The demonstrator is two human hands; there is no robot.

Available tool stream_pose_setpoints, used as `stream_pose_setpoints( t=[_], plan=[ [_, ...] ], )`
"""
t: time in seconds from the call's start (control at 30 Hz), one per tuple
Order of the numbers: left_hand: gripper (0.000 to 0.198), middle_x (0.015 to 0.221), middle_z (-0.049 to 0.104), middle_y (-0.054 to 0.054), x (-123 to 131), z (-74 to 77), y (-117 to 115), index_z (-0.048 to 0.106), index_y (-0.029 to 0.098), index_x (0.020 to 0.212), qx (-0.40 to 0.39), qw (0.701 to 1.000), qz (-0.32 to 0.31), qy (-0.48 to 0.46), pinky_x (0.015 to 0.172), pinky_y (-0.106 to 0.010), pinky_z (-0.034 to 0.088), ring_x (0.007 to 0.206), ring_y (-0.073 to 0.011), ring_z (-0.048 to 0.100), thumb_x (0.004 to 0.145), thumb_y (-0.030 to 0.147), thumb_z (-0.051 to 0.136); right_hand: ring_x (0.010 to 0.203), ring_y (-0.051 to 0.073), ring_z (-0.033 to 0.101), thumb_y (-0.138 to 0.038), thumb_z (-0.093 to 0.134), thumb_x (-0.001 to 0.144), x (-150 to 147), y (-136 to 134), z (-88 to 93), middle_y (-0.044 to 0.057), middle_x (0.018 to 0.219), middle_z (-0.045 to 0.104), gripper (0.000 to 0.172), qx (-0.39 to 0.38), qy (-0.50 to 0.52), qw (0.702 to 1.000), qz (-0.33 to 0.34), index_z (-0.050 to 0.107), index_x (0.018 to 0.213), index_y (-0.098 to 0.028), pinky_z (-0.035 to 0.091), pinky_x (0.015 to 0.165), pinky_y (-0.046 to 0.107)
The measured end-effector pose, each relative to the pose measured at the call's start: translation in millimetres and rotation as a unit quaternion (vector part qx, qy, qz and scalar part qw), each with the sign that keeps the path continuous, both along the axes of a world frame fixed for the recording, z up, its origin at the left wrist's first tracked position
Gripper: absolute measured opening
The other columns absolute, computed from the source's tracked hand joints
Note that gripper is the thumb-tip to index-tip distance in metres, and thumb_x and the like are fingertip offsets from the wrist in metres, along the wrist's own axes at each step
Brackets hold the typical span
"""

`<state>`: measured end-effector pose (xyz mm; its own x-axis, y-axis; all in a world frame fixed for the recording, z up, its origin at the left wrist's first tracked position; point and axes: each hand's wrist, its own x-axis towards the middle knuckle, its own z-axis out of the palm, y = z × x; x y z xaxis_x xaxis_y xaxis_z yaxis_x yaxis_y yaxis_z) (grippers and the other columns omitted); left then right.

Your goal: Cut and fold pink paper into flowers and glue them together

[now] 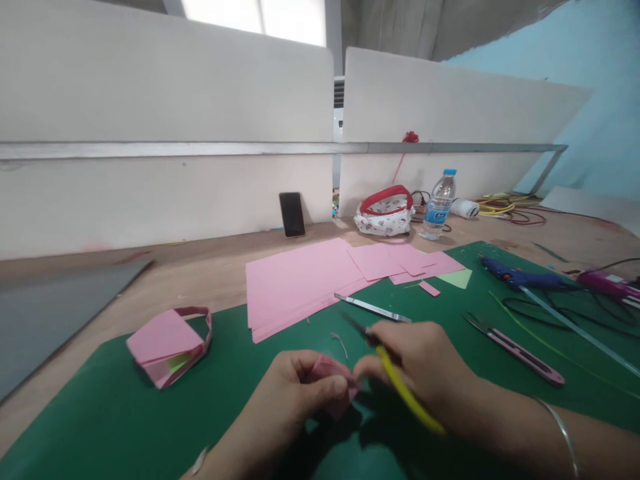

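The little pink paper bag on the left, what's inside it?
A sliver of yellow-green paper shows in the opening of the pink paper bag. Its pink flap covers the rest, so anything deeper inside cannot be seen.

I see a wooden worktop [200,273] backed by white partition boards [165,87], with a grey metal rail [200,148] across them. Daylight comes through a window [260,17] above; a pale blue wall [590,80] stands at right.
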<state>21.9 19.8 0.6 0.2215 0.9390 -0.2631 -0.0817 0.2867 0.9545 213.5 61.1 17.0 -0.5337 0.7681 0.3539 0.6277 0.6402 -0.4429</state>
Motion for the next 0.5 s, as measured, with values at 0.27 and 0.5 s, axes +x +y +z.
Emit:
stream_pose_setpoints(
  t=[0.27, 0.5],
  plan=[
    [0.015, 0.05, 0.059, 0.002, 14, 5.2, -9, 0.069, 0.014, 0.067, -0.01, 0.996, 0.085, 0.009, 0.052, -0.022, 0.034, 0.05, -0.01, 0.047, 0.067, 0.029, 0.072, 0.052, 0.008, 0.05, -0.018, 0.07, 0.068, -11, 2, 5.5, -0.004, 0.063, 0.057, 0.026, -0.39, 0.218, 0.893, 0.054, 0.054, 0.088, -0.017, 0.04, 0.049, 0.018],
    [0.03, 0.06, 0.06, -0.002, 16, 9.1, -9, 0.069, 0.014, 0.071, -0.036, 0.996, 0.088, 0.005, 0.051, -0.022, 0.035, 0.053, -0.011, 0.047, 0.078, 0.042, 0.061, 0.05, 0.007, 0.049, -0.011, 0.064, 0.068, -12, 1, 4.5, -0.005, 0.061, 0.054, 0.023, -0.407, 0.212, 0.886, 0.062, 0.056, 0.089, -0.016, 0.038, 0.047, 0.018]
  ],
)
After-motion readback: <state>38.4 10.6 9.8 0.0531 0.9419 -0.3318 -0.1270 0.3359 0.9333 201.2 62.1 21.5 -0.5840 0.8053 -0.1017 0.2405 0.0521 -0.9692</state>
